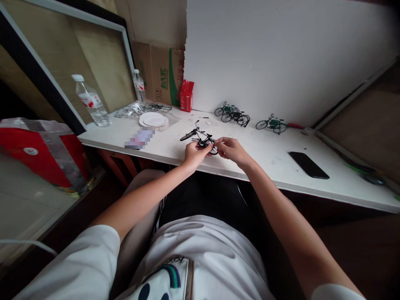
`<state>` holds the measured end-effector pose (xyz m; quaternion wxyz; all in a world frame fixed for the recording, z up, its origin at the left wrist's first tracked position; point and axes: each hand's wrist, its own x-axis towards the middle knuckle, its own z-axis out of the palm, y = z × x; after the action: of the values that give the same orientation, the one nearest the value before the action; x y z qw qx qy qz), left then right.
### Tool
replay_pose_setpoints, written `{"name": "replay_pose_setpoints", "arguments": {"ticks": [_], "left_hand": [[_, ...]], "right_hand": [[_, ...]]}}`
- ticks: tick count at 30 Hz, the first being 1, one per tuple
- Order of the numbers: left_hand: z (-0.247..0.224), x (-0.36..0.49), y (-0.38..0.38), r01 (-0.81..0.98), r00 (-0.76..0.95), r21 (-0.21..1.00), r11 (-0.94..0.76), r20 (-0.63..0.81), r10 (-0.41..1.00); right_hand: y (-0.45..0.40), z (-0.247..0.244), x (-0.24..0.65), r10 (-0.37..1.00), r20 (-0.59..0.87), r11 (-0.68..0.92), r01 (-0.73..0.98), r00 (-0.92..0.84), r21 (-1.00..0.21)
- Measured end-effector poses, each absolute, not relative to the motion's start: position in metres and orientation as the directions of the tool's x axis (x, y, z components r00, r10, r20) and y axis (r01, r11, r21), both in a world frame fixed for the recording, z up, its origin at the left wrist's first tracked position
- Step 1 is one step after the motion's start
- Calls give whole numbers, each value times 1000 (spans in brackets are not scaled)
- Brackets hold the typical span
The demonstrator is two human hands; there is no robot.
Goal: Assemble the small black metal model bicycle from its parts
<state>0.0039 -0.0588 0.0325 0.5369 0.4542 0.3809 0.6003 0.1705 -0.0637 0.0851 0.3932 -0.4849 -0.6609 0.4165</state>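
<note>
A small black model bicycle (201, 137) is held tilted just above the near edge of the white table (250, 156), its front wheel up to the left. My left hand (196, 155) is closed around its lower rear part, thumb pressed near the pedals. At the spoked rear wheel, my right hand (229, 149) has its fingertips pinched together. Any small part between those fingertips is hidden. Behind, along the wall, stand more model bicycles: a green one (225, 109), a black one (236, 118) and another green one (272, 123).
A black phone (309, 165) lies to the right. Leftward are a blurred flat item (140, 138), white plates (153, 119), black part frames (156, 107), a water bottle (92, 104) and a second bottle (139, 86). A red box (186, 96) and a carton (162, 75) stand behind.
</note>
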Motion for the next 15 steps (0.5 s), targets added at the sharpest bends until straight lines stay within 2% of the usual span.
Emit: {"name": "replay_pose_setpoints", "arguments": {"ticks": [15], "left_hand": [[22, 5, -51, -240, -17, 956, -171, 172, 985]], "right_hand": [[-64, 85, 174, 961, 135, 229, 420, -242, -878]]}}
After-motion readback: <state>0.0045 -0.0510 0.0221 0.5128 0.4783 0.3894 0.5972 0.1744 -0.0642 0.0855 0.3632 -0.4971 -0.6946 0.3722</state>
